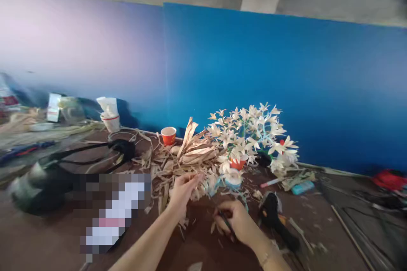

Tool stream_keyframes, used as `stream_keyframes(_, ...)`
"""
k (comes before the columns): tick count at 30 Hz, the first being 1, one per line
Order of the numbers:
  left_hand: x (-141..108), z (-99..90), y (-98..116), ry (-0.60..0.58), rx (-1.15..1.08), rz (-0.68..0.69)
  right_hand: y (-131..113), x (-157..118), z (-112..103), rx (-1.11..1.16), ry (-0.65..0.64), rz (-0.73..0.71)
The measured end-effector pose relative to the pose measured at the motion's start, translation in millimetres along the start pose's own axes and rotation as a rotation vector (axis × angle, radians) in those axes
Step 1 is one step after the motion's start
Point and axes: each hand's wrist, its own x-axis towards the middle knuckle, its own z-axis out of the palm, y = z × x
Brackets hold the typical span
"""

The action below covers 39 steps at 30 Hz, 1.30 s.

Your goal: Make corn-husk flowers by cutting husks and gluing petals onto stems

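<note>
My left hand [181, 194] reaches over the husk scraps with its fingertips pinched together beside several small pale flowers [208, 182]. Whatever lies between those fingertips is too small and blurred to make out. In my right hand [237, 222] is a thin dark tool [226, 222], slanting down toward me; its exact kind does not show. Just beyond the hands stands a roll of pale blue tape [233, 178]. Behind it, a bunch of cream husk flowers [251, 131] on light blue stems rises from a red cup [238, 162].
Dried corn husks [197, 152] lie heaped behind my left hand, near a red paper cup [168, 136]. A black glue gun [276, 220] rests on the right. At left are a black bag-like item [47, 186] and a white cup [110, 122]. A blue wall panel [222, 63] backs the table.
</note>
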Motion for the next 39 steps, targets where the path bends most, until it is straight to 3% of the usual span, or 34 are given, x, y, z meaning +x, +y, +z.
stream_keyframes(12,-5,2.6,10,-0.015,-0.105,-0.034,-13,-3,0,-0.071,0.061,0.132)
stream_keyframes(23,-4,5.4,-2,-0.021,-0.164,-0.073,-5,0,1,-0.030,0.082,0.105)
stream_keyframes(39,-9,10.6,-2,-0.005,-0.225,-0.123,0,3,3,-0.007,0.105,0.100)
